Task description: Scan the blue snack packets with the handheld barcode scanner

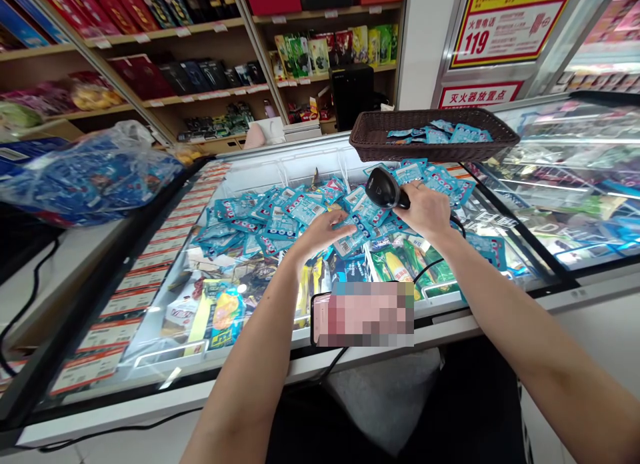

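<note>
My right hand is wrapped round the handle of a black handheld barcode scanner, whose head points left over the packets. A black cable runs from it back under my wrist. My left hand hovers at the near side of the pile, its thumb and fingers apart. Close by its fingertips lies a blue packet with a barcode; whether they touch it I cannot tell. Many more flat blue packets are heaped across the glass lid of a chest freezer, around and beneath both hands.
A brown wicker basket holding several blue packets stands behind the pile. At the front edge lies a phone with a blurred screen. A clear plastic bag of blue packs sits left. Stocked shelves stand behind; another freezer adjoins on the right.
</note>
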The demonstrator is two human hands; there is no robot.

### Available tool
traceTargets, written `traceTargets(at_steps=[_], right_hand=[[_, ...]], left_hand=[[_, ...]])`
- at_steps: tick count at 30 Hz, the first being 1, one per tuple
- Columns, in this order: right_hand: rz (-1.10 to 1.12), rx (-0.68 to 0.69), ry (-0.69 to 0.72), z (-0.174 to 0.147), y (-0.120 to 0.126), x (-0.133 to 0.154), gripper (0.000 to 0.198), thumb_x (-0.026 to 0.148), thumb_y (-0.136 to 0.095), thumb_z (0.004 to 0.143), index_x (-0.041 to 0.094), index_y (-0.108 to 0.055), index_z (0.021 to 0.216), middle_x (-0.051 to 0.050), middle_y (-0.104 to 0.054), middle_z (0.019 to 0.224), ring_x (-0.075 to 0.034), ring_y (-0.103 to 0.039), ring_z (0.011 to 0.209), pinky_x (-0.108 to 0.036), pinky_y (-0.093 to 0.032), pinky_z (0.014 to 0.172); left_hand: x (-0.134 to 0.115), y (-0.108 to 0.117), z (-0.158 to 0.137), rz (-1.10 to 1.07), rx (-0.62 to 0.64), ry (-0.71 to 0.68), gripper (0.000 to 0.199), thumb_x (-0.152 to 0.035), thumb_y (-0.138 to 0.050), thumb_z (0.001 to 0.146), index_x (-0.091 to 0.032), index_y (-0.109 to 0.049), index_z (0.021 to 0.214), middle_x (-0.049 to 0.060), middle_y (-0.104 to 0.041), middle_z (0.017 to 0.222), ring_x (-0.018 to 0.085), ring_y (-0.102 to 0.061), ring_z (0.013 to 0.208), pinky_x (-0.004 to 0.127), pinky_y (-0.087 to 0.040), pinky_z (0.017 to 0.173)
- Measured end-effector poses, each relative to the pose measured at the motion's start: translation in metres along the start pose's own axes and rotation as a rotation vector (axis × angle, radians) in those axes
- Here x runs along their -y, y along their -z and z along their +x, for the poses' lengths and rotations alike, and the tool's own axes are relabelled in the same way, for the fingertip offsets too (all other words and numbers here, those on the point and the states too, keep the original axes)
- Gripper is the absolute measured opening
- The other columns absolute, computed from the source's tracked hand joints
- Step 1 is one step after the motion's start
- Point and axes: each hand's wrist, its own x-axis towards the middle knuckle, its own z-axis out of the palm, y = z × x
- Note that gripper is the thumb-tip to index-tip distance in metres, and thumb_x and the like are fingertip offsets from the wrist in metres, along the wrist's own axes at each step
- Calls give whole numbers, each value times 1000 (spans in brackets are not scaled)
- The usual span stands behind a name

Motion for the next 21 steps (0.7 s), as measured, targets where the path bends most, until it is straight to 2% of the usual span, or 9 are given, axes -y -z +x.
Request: traceTargets(at_steps=[2,6,9,14,17,21], right_hand=[[1,10,-12,0,1,1,29,41,-56,82,20,-63,102,-9,-66,95,-24,-60,80,-30,-31,60],[-3,18,-14,0,4,2,29,41,-56,82,20,-63,101,-9,-66,96,-25,-61,82,-30,-31,60],[1,28,12,-1,4,2,29,40,-56,81,21,-63,102,-7,-66,96,-23,-61,81,-30,-31,59],[35,53,135,-3,3,3,28,39,-55,82,23,-63,105,-5,-67,99,-22,-61,84,-29,-31,60],[55,47,190,-4,3,4,29,38,-55,83,23,-63,106,-5,-67,101,-21,-61,86,-29,-31,60],[65,39,239,-5,3,4,28,39,-54,84,24,-64,106,-4,-68,97,-19,-61,81,-28,-29,59]], left_hand=[[6,0,1,-114,-106,11,31,-49,-62,78,-19,-55,83,-1,-52,78,11,-47,70,25,-36,63],[24,-1,5,-323,-428,103,40,-47,-72,71,-20,-49,89,-5,-36,66,7,-36,57,22,-28,52],[36,-2,8,-416,-566,162,52,-48,-77,64,-21,-48,98,-6,-37,66,6,-35,53,21,-28,48],[44,-4,9,-518,-573,134,60,-53,-76,63,-22,-46,103,0,-54,84,9,-51,63,21,-39,50],[43,-4,9,-548,-572,120,61,-55,-75,63,-22,-45,105,2,-57,91,12,-57,72,22,-42,54],[42,-5,9,-517,-576,136,61,-59,-70,67,-22,-43,106,2,-57,90,11,-57,72,22,-42,56]])
